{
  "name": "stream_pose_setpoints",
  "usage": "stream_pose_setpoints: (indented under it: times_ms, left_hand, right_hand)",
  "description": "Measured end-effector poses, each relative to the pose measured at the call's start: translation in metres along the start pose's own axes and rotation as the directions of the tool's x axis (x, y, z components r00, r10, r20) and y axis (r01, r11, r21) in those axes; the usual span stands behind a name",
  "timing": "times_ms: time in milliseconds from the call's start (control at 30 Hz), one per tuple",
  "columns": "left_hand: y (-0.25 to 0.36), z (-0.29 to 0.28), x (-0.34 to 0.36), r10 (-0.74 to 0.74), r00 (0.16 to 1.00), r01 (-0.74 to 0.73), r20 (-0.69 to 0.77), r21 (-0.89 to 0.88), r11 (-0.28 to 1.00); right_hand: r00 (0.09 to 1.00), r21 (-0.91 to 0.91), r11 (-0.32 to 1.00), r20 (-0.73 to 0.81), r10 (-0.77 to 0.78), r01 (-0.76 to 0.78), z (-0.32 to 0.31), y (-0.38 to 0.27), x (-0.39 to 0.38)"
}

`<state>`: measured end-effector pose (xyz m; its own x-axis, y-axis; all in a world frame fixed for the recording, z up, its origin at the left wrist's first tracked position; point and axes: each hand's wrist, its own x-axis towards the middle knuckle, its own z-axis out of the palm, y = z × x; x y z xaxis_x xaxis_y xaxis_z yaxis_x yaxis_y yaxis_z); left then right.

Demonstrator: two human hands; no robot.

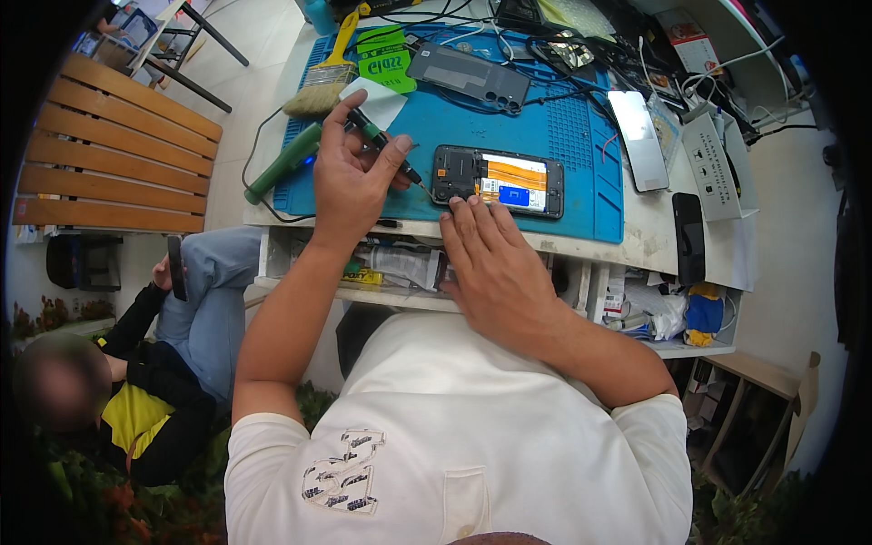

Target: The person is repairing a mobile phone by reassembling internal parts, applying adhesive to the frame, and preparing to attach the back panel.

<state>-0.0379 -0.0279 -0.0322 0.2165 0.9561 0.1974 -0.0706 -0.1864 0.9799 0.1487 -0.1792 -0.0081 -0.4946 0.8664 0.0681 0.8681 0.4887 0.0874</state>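
An opened phone lies sideways on a blue work mat, its battery, orange ribbon cables and dark inner parts exposed. My left hand is closed around a slim dark green and black screwdriver. Its thin tip slants down to the phone's near left corner. My right hand lies with fingers stretched out, the fingertips resting on the phone's near edge beside that tip. Beyond the phone is a detached grey back cover with camera holes.
A thick green cylindrical tool and a brush lie left of the phone. Tangled black cables fill the far right. A white-screened phone and a black phone lie at right. An open drawer holds packets; a person sits at left.
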Motion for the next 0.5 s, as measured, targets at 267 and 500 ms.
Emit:
stream_pose_setpoints:
  times_ms: [267, 500]
  left_hand:
    - [-0.0009, 0.0014, -0.0005, -0.01, 1.0, 0.01, -0.004, 0.037, 0.999]
    - [-0.0012, 0.0027, -0.0009, -0.006, 1.0, 0.007, -0.006, 0.05, 0.999]
  right_hand:
    - [1.0, 0.042, 0.999, 0.0, -0.004, 0.004, 0.0003, 0.0016, -0.0018]
    - [0.999, 0.116, 0.993, -0.012, 0.033, -0.031, 0.0042, -0.0021, -0.0022]
